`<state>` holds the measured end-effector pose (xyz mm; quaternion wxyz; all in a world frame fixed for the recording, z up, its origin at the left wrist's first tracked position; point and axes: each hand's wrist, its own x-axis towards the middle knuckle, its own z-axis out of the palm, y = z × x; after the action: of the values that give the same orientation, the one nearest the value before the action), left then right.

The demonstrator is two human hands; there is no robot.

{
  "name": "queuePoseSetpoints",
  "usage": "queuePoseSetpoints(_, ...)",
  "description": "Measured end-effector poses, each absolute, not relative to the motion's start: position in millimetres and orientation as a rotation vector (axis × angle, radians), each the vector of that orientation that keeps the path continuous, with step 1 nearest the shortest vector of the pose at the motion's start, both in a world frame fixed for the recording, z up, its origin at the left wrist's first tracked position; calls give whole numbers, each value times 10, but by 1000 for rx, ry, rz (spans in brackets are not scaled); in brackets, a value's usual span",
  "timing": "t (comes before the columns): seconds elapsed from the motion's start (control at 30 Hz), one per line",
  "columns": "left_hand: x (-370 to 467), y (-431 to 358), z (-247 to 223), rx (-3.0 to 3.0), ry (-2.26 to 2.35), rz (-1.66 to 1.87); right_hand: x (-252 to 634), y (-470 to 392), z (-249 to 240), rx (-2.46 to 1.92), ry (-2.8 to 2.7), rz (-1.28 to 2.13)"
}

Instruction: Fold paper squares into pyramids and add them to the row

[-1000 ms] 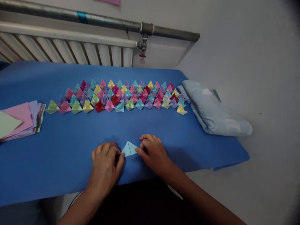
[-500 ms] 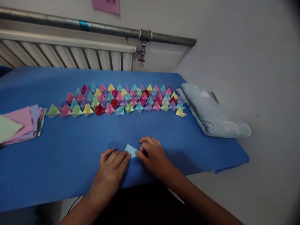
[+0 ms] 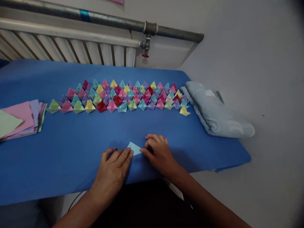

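A small piece of light blue folded paper (image 3: 136, 148) lies on the blue table near its front edge. Pressed on its left side are the fingertips of my left hand (image 3: 113, 166), holding it down. At its right corner, my right hand (image 3: 159, 153) pinches the paper between thumb and forefinger, the other fingers curled. Part of the paper's left side is hidden under my left fingers. Beyond my hands stand several rows of folded paper boats (image 3: 122, 107) in many colours.
On the left lies a stack of coloured paper sheets (image 3: 20, 114), a green one on top. A folded pale blue cloth (image 3: 220, 117) rests at the table's right side. Behind the blue table (image 3: 71, 139) are a white radiator (image 3: 83, 52) and a metal pipe (image 3: 114, 23).
The view has tilted slightly, so the table and boats sit a little higher. Both hands keep hold of the light blue paper, with hardly any movement of the fingers.
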<state>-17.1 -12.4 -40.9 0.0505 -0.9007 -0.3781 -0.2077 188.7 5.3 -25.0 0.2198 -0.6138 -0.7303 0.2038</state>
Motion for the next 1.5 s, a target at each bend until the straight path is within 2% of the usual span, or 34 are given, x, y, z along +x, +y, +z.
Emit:
queuePoseSetpoints(0.17, -161, -156, -428, -2732, -1167, -575, 1731, 18, -126, -1304, -1989, 866)
queuePoseSetpoints(0.27, -155, -167, -445, -2715, -1181, -532, 1624, 60, -133, -1300, -2023, 982)
queuePoseSetpoints(0.83, -260, -305, -486, -2745, -1182, -656, 1536, 317, -141, -1420, -2355, 765)
queuePoseSetpoints(1.1, -259, -345, -412, -2702, -1179, -586, 1544, 316, -205, -1429, -2361, 725)
queuePoseSetpoints(1.5, -239, -478, -348, -2555, -1428, -373, 1567, 334, -305, -1280, -2380, 666)
